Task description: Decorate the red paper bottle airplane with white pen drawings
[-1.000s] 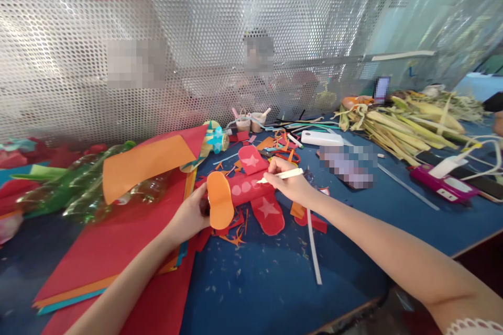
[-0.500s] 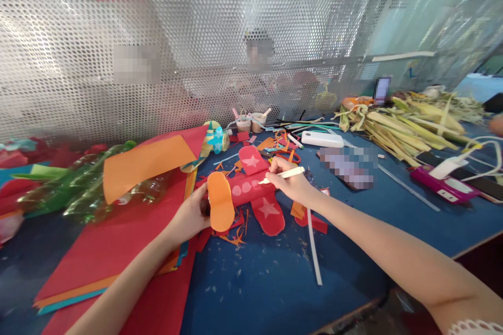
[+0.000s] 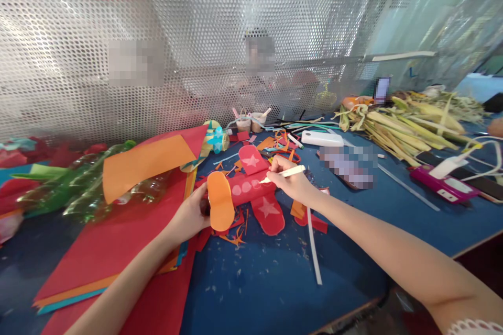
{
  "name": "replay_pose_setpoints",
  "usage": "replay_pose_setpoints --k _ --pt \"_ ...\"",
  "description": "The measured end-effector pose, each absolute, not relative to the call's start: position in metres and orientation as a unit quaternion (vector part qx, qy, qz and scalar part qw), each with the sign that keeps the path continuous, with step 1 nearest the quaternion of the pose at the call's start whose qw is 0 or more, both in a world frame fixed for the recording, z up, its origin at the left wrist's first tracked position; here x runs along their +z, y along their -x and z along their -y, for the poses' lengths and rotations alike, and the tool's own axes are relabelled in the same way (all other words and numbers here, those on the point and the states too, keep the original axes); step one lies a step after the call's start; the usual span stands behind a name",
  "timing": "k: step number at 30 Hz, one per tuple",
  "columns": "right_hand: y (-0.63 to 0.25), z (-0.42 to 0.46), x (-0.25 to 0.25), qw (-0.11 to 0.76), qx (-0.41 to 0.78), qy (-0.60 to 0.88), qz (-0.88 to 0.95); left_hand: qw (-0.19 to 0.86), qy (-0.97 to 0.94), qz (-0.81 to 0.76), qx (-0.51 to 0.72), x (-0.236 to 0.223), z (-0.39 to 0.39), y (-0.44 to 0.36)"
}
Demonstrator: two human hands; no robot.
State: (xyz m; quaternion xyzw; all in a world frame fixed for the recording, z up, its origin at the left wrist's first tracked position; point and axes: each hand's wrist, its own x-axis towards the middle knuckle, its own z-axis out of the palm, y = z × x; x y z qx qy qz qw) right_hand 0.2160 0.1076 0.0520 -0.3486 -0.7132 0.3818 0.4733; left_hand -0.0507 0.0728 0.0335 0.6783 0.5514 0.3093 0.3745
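Many scraps [image 3: 242,136], perhaps foam, around plane [image 3: 247,197]

Blue table [image 3: 275,282], w/ red foam sheets [image 3: 118,251] at left, phone [image 3: 348,167] and white strip [image 3: 313,246] right of centre, purple power strip [image 3: 444,186] and dried husks [image 3: 404,125] far R.
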Motion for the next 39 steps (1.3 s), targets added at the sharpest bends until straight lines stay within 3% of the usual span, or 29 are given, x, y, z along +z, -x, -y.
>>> replay_pose_setpoints --k 35,39 --pt "-0.2171 -0.1070 0.0511 0.475 0.380 0.349 0.713 0.329 -0.693 -0.570 0.295 0.0361 -0.0733 0.0498" --pt "-0.2166 -0.1082 0.0495 0.479 0.380 0.348 0.711 0.365 -0.684 -0.551 0.309 0.0362 -0.0724 0.0490"
